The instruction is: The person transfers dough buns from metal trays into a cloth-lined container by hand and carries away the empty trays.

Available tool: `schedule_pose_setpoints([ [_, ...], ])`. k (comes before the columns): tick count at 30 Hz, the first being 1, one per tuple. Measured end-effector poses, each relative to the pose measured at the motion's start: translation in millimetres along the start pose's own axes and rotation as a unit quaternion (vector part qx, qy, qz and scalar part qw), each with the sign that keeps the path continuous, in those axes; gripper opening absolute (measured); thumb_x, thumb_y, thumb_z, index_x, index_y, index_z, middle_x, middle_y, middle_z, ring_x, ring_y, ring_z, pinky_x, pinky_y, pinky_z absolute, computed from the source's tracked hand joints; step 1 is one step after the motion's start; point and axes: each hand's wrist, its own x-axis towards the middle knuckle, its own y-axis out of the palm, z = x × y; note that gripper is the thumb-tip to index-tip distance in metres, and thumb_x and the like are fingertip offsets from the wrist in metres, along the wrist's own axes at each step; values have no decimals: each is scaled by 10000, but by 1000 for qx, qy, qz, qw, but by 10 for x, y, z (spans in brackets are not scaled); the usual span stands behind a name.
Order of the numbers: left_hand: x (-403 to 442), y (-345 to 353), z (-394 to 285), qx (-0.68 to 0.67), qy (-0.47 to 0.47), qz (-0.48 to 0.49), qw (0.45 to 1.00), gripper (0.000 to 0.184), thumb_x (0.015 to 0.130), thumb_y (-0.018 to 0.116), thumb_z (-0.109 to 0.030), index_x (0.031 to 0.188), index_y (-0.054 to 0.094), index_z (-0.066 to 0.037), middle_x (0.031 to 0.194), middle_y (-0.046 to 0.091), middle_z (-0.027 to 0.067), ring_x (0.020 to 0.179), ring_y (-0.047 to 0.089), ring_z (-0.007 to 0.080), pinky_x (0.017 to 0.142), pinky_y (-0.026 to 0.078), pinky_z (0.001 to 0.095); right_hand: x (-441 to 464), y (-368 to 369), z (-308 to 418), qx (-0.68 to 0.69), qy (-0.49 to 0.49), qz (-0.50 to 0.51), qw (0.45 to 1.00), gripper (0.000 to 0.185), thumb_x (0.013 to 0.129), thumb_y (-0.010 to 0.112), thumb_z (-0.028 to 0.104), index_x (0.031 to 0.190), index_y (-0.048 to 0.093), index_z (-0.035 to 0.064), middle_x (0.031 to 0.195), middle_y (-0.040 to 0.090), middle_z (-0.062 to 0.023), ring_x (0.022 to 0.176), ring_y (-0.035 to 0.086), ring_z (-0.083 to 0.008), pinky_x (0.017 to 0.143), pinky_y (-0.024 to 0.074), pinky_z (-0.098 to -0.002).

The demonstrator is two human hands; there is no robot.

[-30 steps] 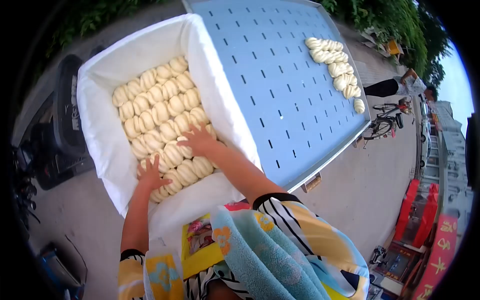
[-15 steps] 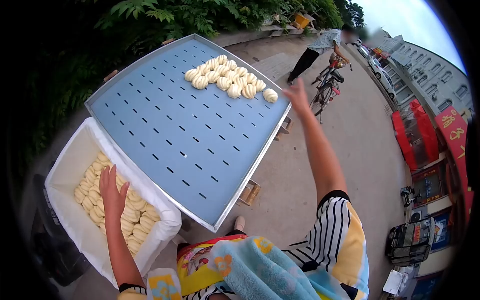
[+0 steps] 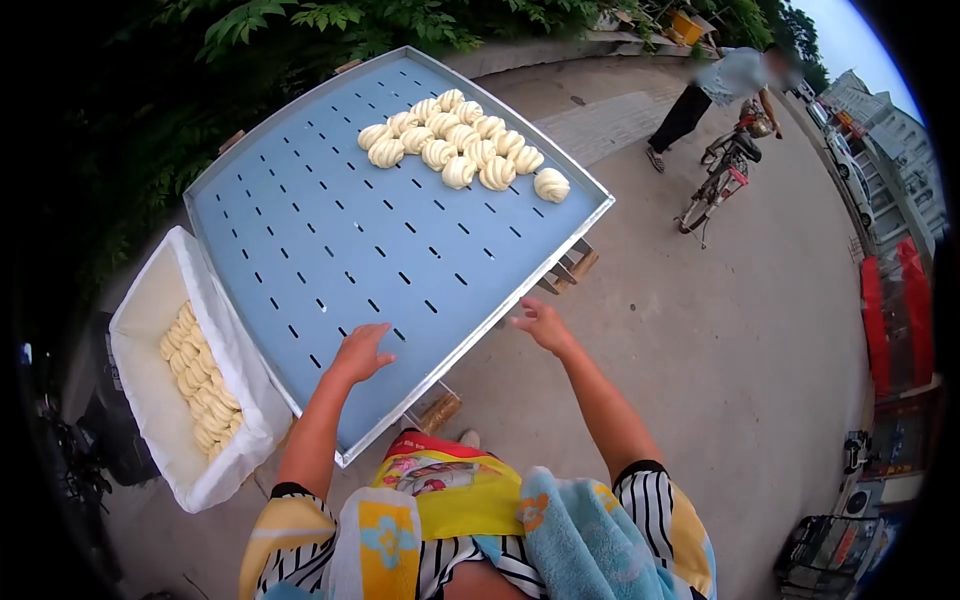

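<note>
My left hand [image 3: 362, 354] is over the near part of a large blue tray [image 3: 290, 240] with a metal rim and rows of dark slots. Its thumb stands apart from the fingers, and nothing shows in it. Just outside the tray's right rim is my right hand [image 3: 543, 325], fingers apart and holding nothing. A cluster of pale twisted dough rolls [image 3: 460, 140] sits at the tray's far right, with one single roll [image 3: 551, 185] closest to the corner. Left of the tray, a white-lined bin [image 3: 150, 330] holds many strips of twisted dough [image 3: 200, 385].
Wooden-ended supports [image 3: 440, 410] stick out under the tray's right side. Beyond it, a person [image 3: 735, 80] stands by a parked bicycle [image 3: 722, 175] on the pavement. Green bushes [image 3: 200, 120] line the back left; shopfronts and cars stand at the far right.
My left hand has moved from above the dough bin to over the tray. My right hand has come back from the far corner toward my body. The view has shifted.
</note>
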Motion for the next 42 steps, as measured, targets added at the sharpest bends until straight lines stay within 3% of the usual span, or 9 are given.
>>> schedule_pose_setpoints([
  [6, 462, -302, 144, -28, -44, -37, 998, 711, 831, 760, -307, 1419, 456, -46, 1403, 519, 172, 1329, 447, 350, 1093, 391, 429, 733, -51, 364, -90, -174, 36, 980, 934, 794, 810, 255, 1515, 275, 0, 1529, 359, -218, 1403, 368, -357, 1140, 331, -430],
  [10, 1166, -566, 249, -26, -34, -71, 997, 698, 842, 757, -247, 1430, 438, -45, 1411, 508, 184, 1323, 452, 352, 1097, 389, 426, 1617, -2009, 1265, -4, -161, -225, 961, 1030, 769, 837, 287, 1522, 206, -24, 1522, 328, -264, 1419, 332, -373, 1160, 297, -420],
  [14, 1659, -901, 331, -40, -21, -119, 992, 678, 848, 748, -225, 1427, 440, -50, 1407, 509, 182, 1316, 459, 348, 1092, 391, 421, 2184, -3624, 2341, -54, -233, -556, 796, 773, 836, 757, 340, 1435, 403, 3, 1298, 564, -227, 1163, 571, -281, 953, 469, -377],
  [18, 2209, -1356, 521, 46, -23, -136, 989, 675, 851, 740, -253, 1429, 440, -77, 1430, 489, 143, 1337, 436, 320, 1113, 357, 415, 2720, -2144, 2388, 20, -329, -196, 924, 657, 850, 754, 257, 1392, 488, -4, 1275, 610, -148, 1101, 604, -243, 954, 479, -360],
  [20, 2446, -1594, 601, 143, -36, -144, 979, 682, 858, 726, -292, 1440, 427, -99, 1465, 450, 122, 1379, 387, 295, 1138, 317, 424, 2861, -1091, 2064, 132, -175, 44, 975, 626, 861, 753, 222, 1389, 499, 1, 1296, 585, -135, 1091, 603, -206, 875, 520, -326],
  [23, 2819, -1871, 739, 173, -54, -171, 968, 698, 859, 721, -320, 1451, 414, -115, 1486, 422, 126, 1401, 355, 296, 1147, 298, 438, 3268, 145, 1457, 207, -30, 180, 961, 618, 898, 698, 210, 1424, 445, 5, 1283, 578, -133, 1090, 604, -195, 825, 531, -343],
  [27, 3508, -2087, 978, 169, -63, -200, 963, 706, 875, 696, -387, 1462, 403, -129, 1499, 414, 108, 1426, 328, 283, 1168, 264, 461, 3644, 781, 1466, 336, 6, 247, 909, 762, 878, 728, 255, 1492, 340, 25, 1295, 548, -168, 1058, 592, -192, 813, 531, -322],
  [36, 4898, -1759, 1466, 84, -67, -236, 966, 759, 833, 696, -492, 1455, 430, -147, 1515, 400, 70, 1437, 298, 273, 1169, 238, 480, 4210, 1107, 2039, 331, -5, 194, 923, 852, 892, 711, 191, 1557, 184, 107, 1349, 428, -192, 1043, 569, -228, 840, 518, -349],
  [42, 4616, -1824, 1190, 67, -113, -190, 973, 520, 797, 718, -398, 1256, 604, -181, 1305, 530, 26, 1198, 458, 243, 1002, 349, 429, 4324, 1511, 2096, 403, 10, 118, 908, 753, 889, 706, 175, 1499, 273, 77, 1244, 442, -143, 1018, 562, -212, 808, 516, -339],
])
